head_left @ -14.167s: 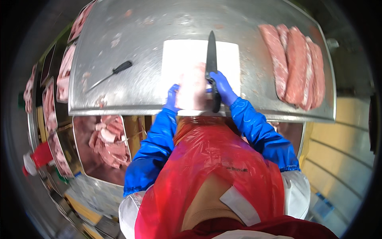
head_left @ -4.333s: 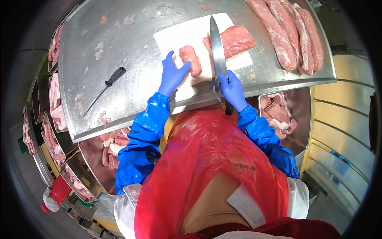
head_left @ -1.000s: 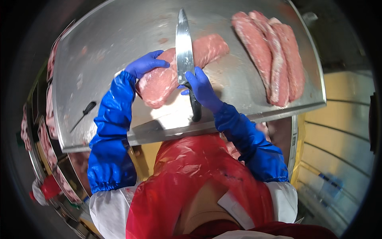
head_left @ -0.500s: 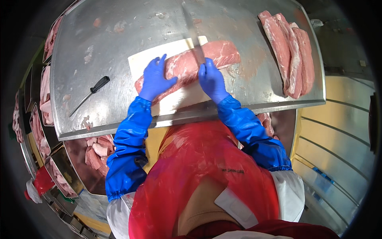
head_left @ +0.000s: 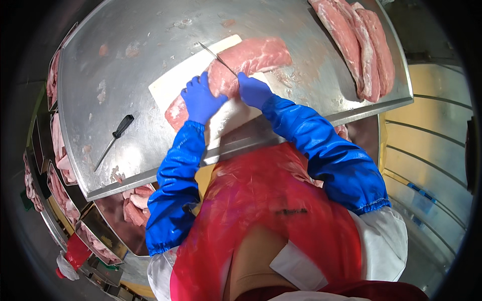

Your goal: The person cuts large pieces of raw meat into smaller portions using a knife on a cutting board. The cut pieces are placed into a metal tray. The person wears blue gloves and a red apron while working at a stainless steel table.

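Note:
A long slab of raw pink meat (head_left: 251, 57) lies across a white cutting board (head_left: 173, 83) on the steel table (head_left: 125, 60). My left hand (head_left: 201, 99), in a blue glove, presses flat on the near end of the slab. My right hand (head_left: 252, 89), also blue-gloved, grips the handle of a large knife (head_left: 217, 57) whose thin blade stands edge-down in the meat, pointing away from me. Blue sleeves cover both forearms, and a red apron is below.
Several long raw meat slabs (head_left: 359, 45) lie at the table's far right. A black-handled sharpening steel (head_left: 114, 140) rests at the left of the table. Metal trays of cut meat (head_left: 133, 208) stand below the table's front and left edges.
The knife blade has turned edge-down into the slab. The view has shifted slightly, and both hands stay on the meat.

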{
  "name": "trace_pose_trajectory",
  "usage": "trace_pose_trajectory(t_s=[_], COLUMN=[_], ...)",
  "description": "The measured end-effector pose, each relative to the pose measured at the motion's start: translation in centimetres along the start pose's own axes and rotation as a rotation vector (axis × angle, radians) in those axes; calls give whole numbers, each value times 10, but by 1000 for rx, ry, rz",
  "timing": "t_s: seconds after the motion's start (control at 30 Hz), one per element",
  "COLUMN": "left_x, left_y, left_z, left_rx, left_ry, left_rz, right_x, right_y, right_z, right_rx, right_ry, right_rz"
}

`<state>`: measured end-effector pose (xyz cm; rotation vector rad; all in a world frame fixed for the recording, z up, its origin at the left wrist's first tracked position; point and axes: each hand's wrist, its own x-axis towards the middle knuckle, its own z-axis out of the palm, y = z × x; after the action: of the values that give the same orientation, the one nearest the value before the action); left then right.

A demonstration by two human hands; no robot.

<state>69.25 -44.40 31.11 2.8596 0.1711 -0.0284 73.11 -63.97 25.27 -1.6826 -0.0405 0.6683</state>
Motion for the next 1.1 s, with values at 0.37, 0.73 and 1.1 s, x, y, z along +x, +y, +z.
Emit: trace_pose_trajectory(t_s=[0.37, 0.73, 1.1], left_x=[74, 128, -5], left_y=[-23, 94, -20], left_z=[4, 74, -46], left_rx=[-20, -580, -857], left_ry=[258, -440, -3], left_rz=[-293, 143, -231], right_x=[-201, -30, -17], right_y=[35, 13, -108], right_z=[-113, -155, 18], right_rx=[-892, 620, 559], right_ry=[-115, 107, -17], right_rz=[-193, 103, -122])
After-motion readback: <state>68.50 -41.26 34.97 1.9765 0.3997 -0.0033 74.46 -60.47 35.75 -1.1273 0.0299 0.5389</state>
